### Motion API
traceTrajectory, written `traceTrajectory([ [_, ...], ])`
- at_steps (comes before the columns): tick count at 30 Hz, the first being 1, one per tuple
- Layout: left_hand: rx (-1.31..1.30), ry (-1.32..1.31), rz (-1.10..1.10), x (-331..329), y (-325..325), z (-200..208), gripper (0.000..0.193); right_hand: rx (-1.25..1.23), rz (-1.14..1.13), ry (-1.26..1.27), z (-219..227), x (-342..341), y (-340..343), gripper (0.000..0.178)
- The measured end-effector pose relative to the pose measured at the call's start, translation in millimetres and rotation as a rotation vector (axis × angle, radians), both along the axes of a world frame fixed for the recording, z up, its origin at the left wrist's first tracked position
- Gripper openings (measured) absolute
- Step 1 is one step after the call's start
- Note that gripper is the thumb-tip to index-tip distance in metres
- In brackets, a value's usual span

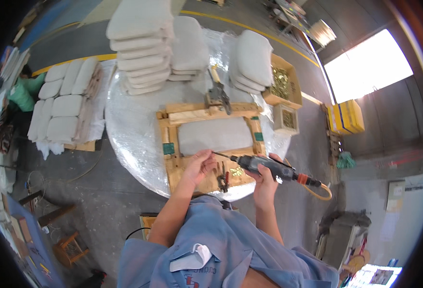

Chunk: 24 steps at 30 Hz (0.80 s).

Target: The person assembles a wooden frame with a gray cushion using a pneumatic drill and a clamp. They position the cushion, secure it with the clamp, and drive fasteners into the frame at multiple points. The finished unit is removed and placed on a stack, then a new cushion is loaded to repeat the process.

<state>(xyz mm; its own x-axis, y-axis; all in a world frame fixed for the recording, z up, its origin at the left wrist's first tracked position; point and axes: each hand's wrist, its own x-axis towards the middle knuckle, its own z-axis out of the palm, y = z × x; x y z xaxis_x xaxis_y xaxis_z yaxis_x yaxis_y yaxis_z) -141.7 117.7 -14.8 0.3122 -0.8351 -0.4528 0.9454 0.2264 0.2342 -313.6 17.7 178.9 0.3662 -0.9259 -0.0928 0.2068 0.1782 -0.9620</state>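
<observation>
My right hand [265, 178] is wrapped round a dark air screwdriver [254, 164], held level with its thin bit pointing left. The fingers of my left hand [201, 165] are pinched together at the tip of that bit; whatever is between them is too small to make out. Just beyond lies a wooden jig [173, 132] with green patches, framing a light grey cushion pad [215, 136]. A metal toggle clamp [216, 93] stands on its far bar. Small red-and-black pliers-like tools [223, 177] and a few brassy pieces [236, 171] lie on the jig's near part.
Beneath the jig is a round table wrapped in plastic film [130, 139]. Stacked cushions [142, 53] rise at its far left, more cushions [253, 60] at far right. Boxes of brassy hardware [293, 79] sit at the right edge. An orange hose [324, 196] trails from the screwdriver.
</observation>
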Motion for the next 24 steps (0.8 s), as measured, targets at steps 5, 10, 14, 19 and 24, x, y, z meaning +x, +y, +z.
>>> traceTrajectory([
  [5,0.021,-0.223,-0.098,23.0,12.1,2.0,0.019,0.042,0.052,-0.007,2.6,-1.7,0.0,0.058],
  [10,-0.01,-0.478,-0.345,42.2,48.9,0.5,0.021,0.092,0.121,0.067,-5.1,6.2,-14.7,0.054],
  [14,-0.022,-0.558,-0.427,44.8,66.4,7.5,0.021,0.156,0.146,0.1,-7.2,15.1,-21.7,0.053],
  [19,0.17,-0.575,-0.23,49.6,76.0,12.8,0.029,0.157,0.261,0.125,10.1,40.4,-24.7,0.057],
  [24,0.817,-0.836,0.347,91.0,53.6,-9.3,0.033,-0.028,0.219,0.131,23.4,76.3,-35.9,0.057],
])
